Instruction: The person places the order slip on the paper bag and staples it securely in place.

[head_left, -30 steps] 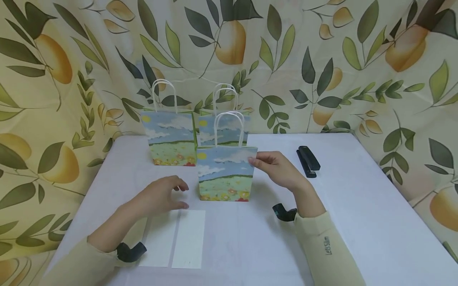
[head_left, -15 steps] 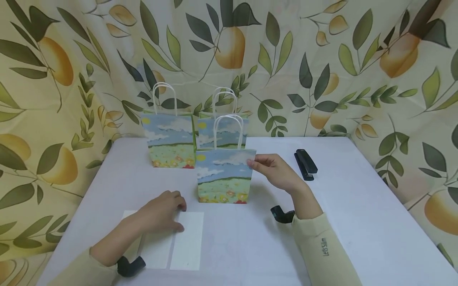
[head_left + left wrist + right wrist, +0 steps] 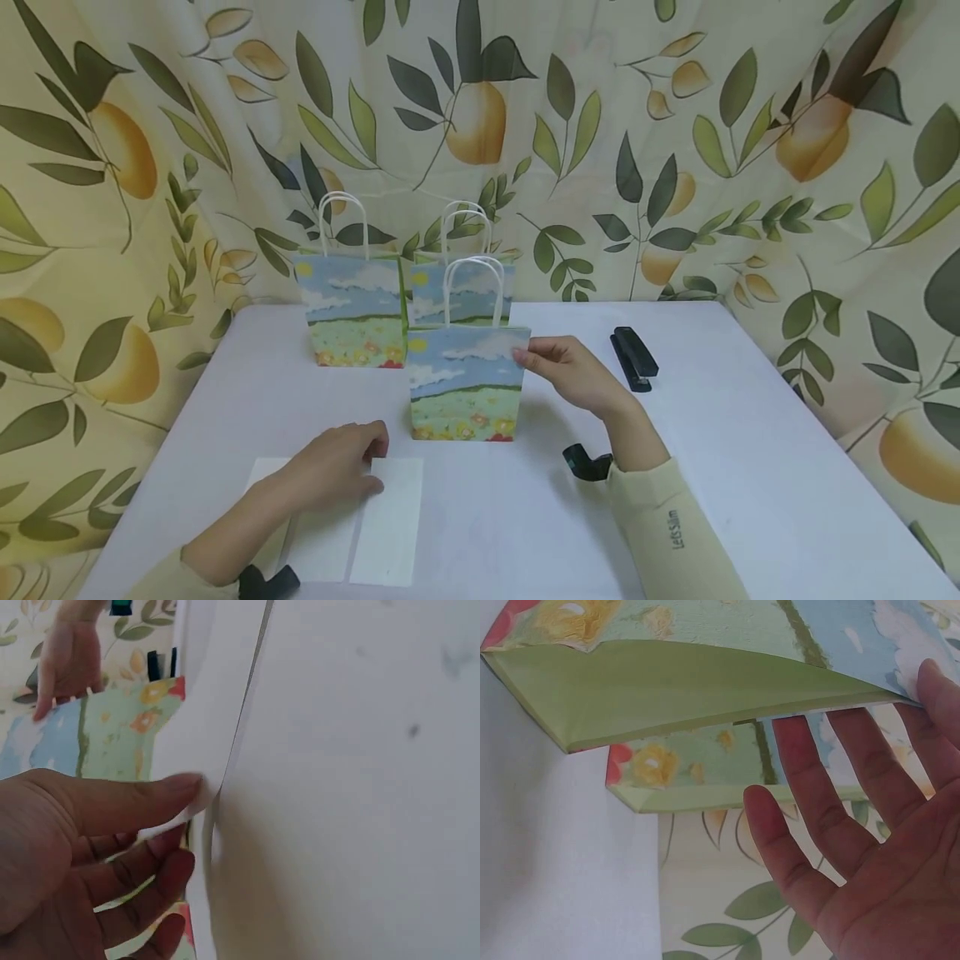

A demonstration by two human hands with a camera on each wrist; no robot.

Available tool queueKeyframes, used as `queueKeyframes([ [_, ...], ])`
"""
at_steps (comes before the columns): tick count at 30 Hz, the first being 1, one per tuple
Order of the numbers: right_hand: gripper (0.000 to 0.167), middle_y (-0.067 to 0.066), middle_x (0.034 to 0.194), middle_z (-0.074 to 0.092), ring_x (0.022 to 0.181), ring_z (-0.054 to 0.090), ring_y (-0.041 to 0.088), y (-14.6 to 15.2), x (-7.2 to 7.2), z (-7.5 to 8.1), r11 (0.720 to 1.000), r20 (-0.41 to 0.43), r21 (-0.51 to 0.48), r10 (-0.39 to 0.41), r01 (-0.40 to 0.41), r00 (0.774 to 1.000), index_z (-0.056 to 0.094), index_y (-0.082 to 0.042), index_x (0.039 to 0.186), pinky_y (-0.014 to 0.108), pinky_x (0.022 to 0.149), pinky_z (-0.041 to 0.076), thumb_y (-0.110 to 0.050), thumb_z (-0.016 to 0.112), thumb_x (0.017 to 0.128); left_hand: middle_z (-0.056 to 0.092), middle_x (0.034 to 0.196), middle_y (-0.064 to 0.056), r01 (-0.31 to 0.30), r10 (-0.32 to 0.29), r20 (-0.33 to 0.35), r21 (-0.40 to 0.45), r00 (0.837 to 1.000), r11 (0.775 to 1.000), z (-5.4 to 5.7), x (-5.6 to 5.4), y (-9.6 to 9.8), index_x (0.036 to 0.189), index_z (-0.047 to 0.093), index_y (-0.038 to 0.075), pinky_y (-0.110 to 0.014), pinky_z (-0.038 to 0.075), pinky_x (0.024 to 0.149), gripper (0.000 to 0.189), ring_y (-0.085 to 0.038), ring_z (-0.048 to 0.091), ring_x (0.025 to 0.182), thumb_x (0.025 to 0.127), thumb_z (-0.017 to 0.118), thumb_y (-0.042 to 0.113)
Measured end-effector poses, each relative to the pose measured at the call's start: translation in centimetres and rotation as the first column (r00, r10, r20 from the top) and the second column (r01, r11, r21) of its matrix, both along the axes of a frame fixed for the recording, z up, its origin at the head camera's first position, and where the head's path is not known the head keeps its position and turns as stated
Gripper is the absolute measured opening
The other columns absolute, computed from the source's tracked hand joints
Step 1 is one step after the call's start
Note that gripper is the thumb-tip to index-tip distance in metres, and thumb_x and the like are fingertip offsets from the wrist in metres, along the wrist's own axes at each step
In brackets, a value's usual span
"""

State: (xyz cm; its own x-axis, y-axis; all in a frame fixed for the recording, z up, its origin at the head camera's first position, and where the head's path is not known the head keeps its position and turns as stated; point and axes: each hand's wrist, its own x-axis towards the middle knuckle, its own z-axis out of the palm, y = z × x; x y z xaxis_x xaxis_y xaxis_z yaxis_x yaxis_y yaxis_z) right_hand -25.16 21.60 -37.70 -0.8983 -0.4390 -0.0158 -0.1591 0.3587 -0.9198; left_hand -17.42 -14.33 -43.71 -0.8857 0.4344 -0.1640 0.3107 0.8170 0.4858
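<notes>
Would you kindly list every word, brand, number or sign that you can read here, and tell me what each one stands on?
"LetsSlim": dark print on the right sleeve; any apostrophe is too small to confirm.
No other text can be read: none shows on the paper bags, white strips or stapler.
The dark specks in the left wrist view are too blurred to identify.
</notes>
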Motion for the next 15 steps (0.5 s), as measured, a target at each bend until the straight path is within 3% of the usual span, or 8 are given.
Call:
queueKeyframes([
  [5, 0.032, 0.005, 0.12, 0.076, 0.134, 0.058, 0.029, -0.1, 0.1, 0.0, 1.0, 0.002, 0.004, 0.001, -0.001, 1.0, 0.073, -0.008, 0.126, 0.064, 0.121, 0.031, -0.03, 0.062, 0.105, 0.061, 0.083, 0.013, 0.014, -0.014, -0.003, 0.124, 1.0, 0.992, 0.2, -0.1, -0.3, 0.096, 0.061, 0.021, -0.025, 0.047, 0.068, 0.027, -0.006, 0.057, 0.077, 0.085, 0.085, 0.014],
  [10, 0.033, 0.005, 0.12, 0.076, 0.135, 0.057, 0.029, -0.1, 0.1, 0.0, 1.0, 0.006, 0.013, -0.005, 0.005, 1.0, 0.074, -0.01, 0.126, 0.064, 0.121, 0.029, -0.033, 0.062, 0.105, 0.066, 0.087, 0.015, 0.012, -0.011, -0.005, 0.254, 1.0, 0.967, 1.4, -0.2, -0.2, 0.097, 0.064, 0.021, -0.024, 0.051, 0.069, 0.021, -0.004, 0.063, 0.081, 0.088, 0.083, 0.018],
  [15, 0.035, 0.005, 0.12, 0.077, 0.137, 0.056, 0.03, 0.0, 0.1, 0.0, 1.0, 0.01, 0.01, -0.008, 0.008, 1.0, 0.074, -0.01, 0.126, 0.066, 0.122, 0.027, -0.035, 0.062, 0.105, 0.067, 0.09, 0.016, 0.011, 0.019, -0.089, 0.32, 0.996, 0.947, 2.8, -0.5, 0.3, 0.095, 0.066, 0.027, -0.024, 0.054, 0.075, 0.019, -0.002, 0.065, 0.084, 0.089, 0.082, 0.02],
])
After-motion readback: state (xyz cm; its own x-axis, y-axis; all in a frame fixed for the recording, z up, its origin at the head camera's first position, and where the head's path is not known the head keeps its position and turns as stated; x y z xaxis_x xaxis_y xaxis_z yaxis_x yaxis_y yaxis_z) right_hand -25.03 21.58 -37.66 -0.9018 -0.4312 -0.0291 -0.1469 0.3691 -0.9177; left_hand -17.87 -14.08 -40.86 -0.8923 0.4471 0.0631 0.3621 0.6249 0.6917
